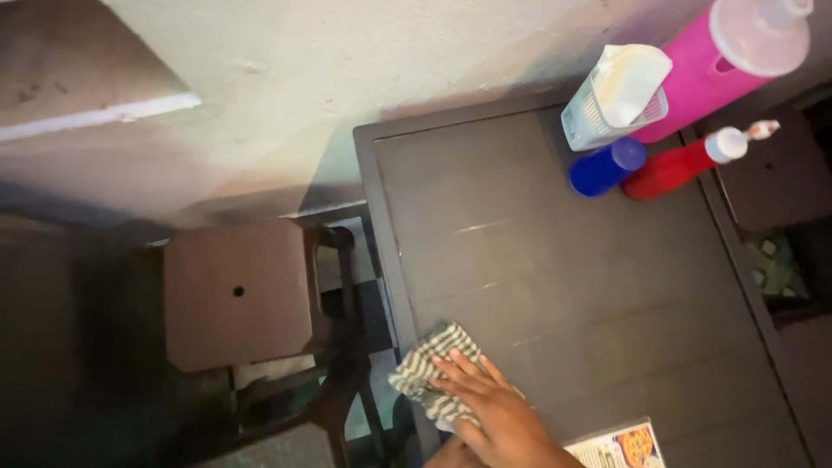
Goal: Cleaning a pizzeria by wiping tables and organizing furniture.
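While its fingers lie spread, the hand (494,412) (which side is unclear) presses a striped cloth (431,368) flat on the dark table (589,286).

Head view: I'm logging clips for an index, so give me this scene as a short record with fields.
setting: dark table against a pale wall, brown stool beside it
hand: one hand lies flat on a striped cloth at the table's near left edge; which hand is unclear
far corner: pink jug, napkin holder, blue container, red squeeze bottle
near edge: printed menu card
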